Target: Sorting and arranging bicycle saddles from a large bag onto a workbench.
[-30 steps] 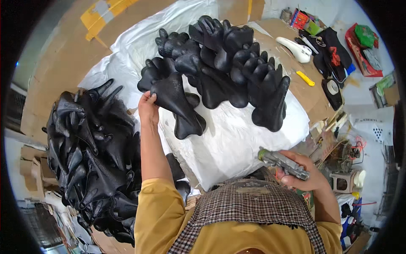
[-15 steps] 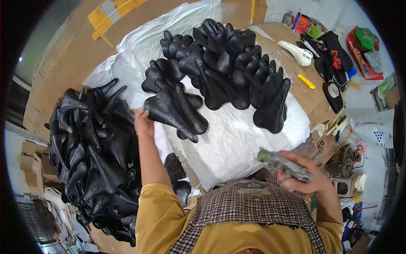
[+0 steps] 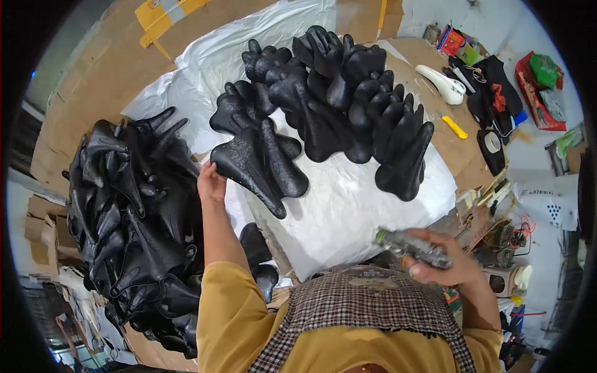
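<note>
My left hand grips the wide rear end of a black bicycle saddle, which lies nose-down toward me on the white plastic sheet. Behind it several more black saddles stand in rows on the sheet. My right hand is closed around a grey, worn hand tool held low near my chest, its tip pointing left. A big heap of black saddles fills the left side.
Cardboard covers the floor at the left and back. A white saddle, a yellow knife, a tape roll and black parts lie at the right. Clutter and wires sit beside my right arm.
My left hand has pulled the saddle toward me and to the left, away from the rows. My right hand with the tool has stayed near my chest.
</note>
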